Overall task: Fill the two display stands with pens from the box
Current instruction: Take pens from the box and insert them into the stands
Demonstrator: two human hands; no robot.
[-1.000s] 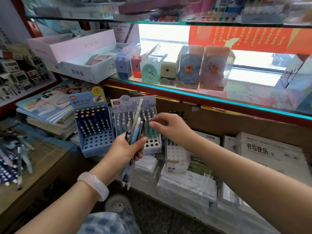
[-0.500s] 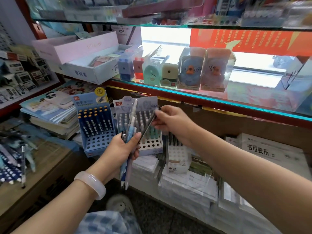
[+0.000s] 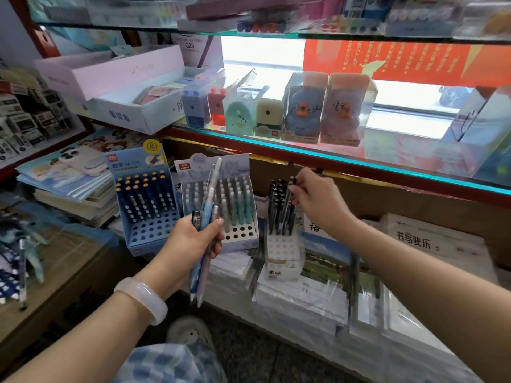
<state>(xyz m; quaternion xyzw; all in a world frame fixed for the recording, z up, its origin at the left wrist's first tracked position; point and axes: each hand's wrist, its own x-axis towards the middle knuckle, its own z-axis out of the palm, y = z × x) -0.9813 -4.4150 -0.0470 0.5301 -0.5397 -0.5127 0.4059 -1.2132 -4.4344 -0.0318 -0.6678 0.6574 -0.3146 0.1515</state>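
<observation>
Two hands: we see both reaching forward from the near edge, bare forearms, a pale bangle on the left wrist.
Left hand: nearer of the two; our fingers are curled round a bunch of pens, which stand upright in the fist, tips pointing down below it and caps rising in front of the middle stand.
Right hand: farther and to the right; thumb and fingertips pinch the top of a dark pen that stands steeply among the other dark pens of the white stand.
White stand: right of the other two, on wrapped stacks of paper goods; its far rows hold dark pens, its near rows show open holes.
Middle stand: pale blue-grey, just left of the white one; most rows hold pale and teal pens, with bare holes at the near right corner.
Blue stand: leftmost, just beside the middle stand; dark blue pens with yellow caps fill the far rows, and the near rows are open holes.
Left tabletop: brown surface with loose pens lying at its far left edge.
Notebooks: stacked behind the blue stand.
Glass shelf: farthest, above the stands, carrying boxed sharpeners in a row.
</observation>
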